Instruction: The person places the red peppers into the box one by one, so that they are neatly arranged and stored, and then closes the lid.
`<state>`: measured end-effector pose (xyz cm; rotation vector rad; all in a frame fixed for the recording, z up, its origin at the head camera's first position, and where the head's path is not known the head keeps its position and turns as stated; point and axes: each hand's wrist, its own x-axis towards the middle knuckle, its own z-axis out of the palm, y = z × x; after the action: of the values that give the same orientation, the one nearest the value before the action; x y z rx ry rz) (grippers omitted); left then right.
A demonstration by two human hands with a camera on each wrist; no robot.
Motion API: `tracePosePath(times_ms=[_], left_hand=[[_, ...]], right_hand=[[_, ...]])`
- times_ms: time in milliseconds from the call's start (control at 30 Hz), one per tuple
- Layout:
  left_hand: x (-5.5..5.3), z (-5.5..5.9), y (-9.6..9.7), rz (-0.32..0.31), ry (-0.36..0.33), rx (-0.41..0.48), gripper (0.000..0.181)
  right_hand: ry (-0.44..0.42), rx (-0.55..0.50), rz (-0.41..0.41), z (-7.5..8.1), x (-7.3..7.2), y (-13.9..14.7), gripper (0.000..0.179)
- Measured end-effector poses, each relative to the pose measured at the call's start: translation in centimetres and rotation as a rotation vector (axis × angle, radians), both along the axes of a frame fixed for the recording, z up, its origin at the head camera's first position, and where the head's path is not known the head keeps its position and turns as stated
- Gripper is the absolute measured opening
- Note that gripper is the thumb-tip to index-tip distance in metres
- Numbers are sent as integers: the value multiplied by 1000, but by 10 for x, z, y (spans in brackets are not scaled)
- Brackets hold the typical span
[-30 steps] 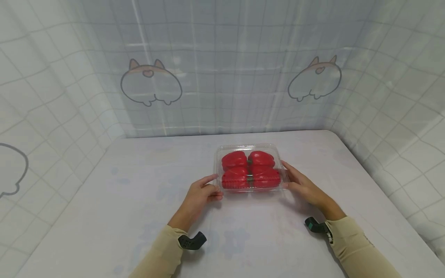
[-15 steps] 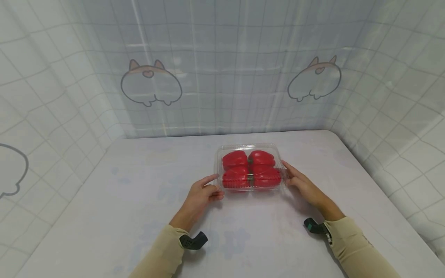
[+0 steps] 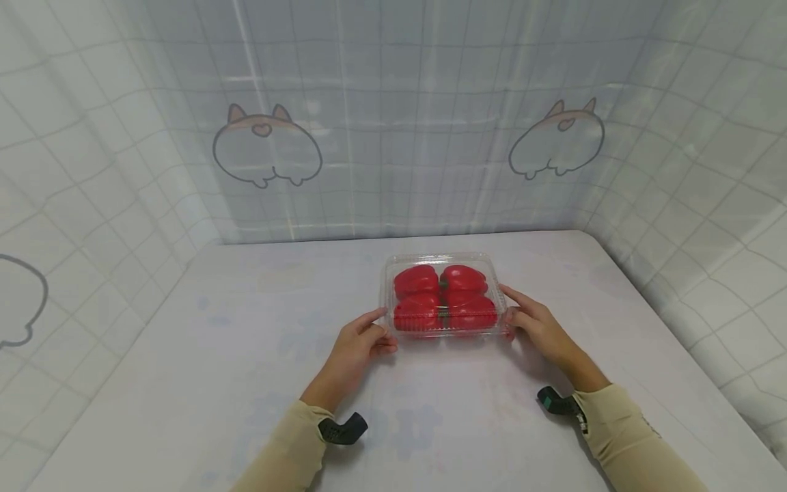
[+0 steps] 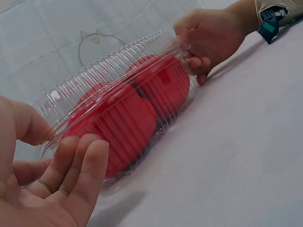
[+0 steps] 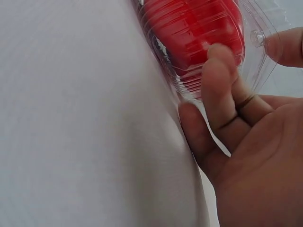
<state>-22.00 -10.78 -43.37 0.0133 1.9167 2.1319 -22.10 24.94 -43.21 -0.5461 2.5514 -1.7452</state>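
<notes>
A clear plastic clamshell box (image 3: 445, 259) sits toward the back of the table, its lid down over several red bell peppers (image 3: 418, 311). At its left front corner my left hand (image 3: 353, 352) pinches the rim. The left wrist view shows the thumb over the flange and the curled fingers (image 4: 92, 161) under it, by the ribbed wall. My right hand (image 3: 544, 331) holds the opposite side. In the right wrist view its thumb (image 5: 286, 47) lies at the rim's corner tab, while the other fingers bend beneath, against the box's side.
The white table (image 3: 246, 355) carries a faint print and ends at a back edge behind the box. Pale gridded curtains (image 3: 393, 137) with cartoon animal drawings enclose it at the back and sides. Dark devices (image 3: 344, 429) are strapped to both wrists.
The box has shifted very slightly right and back in the head view. My right thumb and fingers have changed their hold a little at the right corner; the left hand has moved slightly with the box.
</notes>
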Motion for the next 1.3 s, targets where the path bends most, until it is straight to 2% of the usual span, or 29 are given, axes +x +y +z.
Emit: tracePosePath(times_ms=[333, 700, 967, 1300], left_hand=[[0, -2, -1, -32, 5, -30, 50], [2, -1, -2, -40, 18, -15, 50], [0, 4, -2, -49, 2, -18, 51], [-4, 7, -1, -45, -9, -22, 50]], right_hand=[[-103, -125, 78, 0, 1, 0, 64], [-166, -192, 64, 2, 3, -3, 65], [-255, -340, 78, 4, 0, -6, 69], [-278, -326, 60, 8, -4, -8, 69]])
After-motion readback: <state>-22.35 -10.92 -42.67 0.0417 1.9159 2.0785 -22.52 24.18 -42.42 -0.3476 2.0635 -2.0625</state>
